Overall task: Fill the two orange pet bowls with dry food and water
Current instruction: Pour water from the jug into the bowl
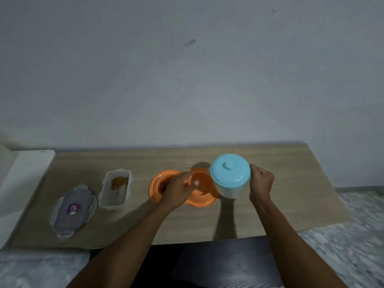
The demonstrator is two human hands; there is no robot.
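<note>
You stand at a wooden desk set against a plain grey wall.

Your right hand is closed in a fist against the right side of a white jug, gripping it. The part it grips is hidden behind the jug. The jug has a blue lid with a round knob, and the lid is on. The jug leans slightly toward you, and its base covers the right edge of the right bowl in this view. You cannot tell whether it rests on the desk or is lifted.

The two orange bowls sit side by side and touching at the middle of the desk. The left bowl holds some brown kibble. The inside of the right bowl looks bare. Your left hand lies over the place where the bowls meet, fingers loosely stretched and holding nothing. It is unclear whether it touches them.

Left of the bowls stands an open clear box with a little kibble at its far end. Just left of that lies its clear lid, flat, with a purple label too blurred to read.
</note>
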